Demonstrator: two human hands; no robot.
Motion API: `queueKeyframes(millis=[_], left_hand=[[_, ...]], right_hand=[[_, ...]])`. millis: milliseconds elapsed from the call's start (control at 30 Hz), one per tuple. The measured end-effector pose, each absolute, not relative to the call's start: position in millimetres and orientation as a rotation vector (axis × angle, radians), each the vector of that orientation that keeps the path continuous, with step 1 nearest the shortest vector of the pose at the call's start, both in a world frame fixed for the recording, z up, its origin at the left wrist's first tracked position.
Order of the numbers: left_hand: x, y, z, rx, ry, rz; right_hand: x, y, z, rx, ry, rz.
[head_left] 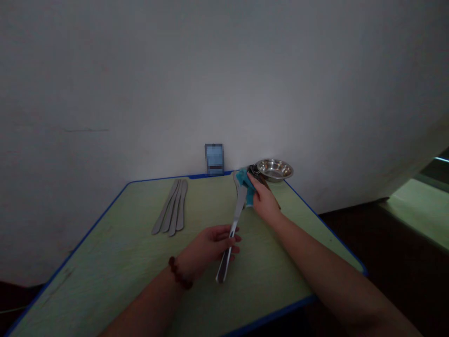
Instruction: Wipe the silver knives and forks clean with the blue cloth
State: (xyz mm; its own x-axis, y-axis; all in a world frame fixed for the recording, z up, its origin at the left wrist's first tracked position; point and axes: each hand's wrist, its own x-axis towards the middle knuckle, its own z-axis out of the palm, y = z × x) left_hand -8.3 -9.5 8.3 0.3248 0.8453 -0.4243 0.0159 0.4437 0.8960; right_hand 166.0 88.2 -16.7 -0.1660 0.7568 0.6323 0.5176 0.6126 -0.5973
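Observation:
My left hand (pixel 220 241) is closed around the handle of a shiny metal table knife (pixel 239 204), which slants up and away across the table. A teal cloth (pixel 249 196) is in my right hand (pixel 264 199), whose fingers press it against the far end of the blade. The cloth hides the tip. To the left, several similar metal knives (pixel 174 208) lie fanned out side by side on the table. A further pale metal edge shows just beside the cloth, but I cannot make out what it belongs to.
The pale green table (pixel 122 252) has a blue edge and stands against a wall. A shiny metal bowl (pixel 275 171) sits at the back right corner, beside a dark tangled item (pixel 252 169) and a partly hidden brown strip. A phone-like device (pixel 214 159) leans on the wall.

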Motion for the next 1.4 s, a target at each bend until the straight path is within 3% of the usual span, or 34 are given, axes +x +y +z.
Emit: queueKeyframes(millis=[400,600,967,1400], left_hand=[[-9.2,-9.1,7.2,0.951,1.079,0.678],[-9.6,-8.8,8.2,0.949,1.064,0.667],[-9.3,-9.1,7.6,0.955,1.101,0.637],[-8.8,-11.1,9.5,0.962,1.09,0.662]], right_hand=[[163.3,94.0,-25.2,-1.051,-1.495,0.643],[158.4,95.6,-27.7,-0.945,-1.258,1.064],[151.4,81.2,-7.6,-0.748,-1.055,1.411],[151.0,79.3,-5.8,-0.724,-0.986,1.529]])
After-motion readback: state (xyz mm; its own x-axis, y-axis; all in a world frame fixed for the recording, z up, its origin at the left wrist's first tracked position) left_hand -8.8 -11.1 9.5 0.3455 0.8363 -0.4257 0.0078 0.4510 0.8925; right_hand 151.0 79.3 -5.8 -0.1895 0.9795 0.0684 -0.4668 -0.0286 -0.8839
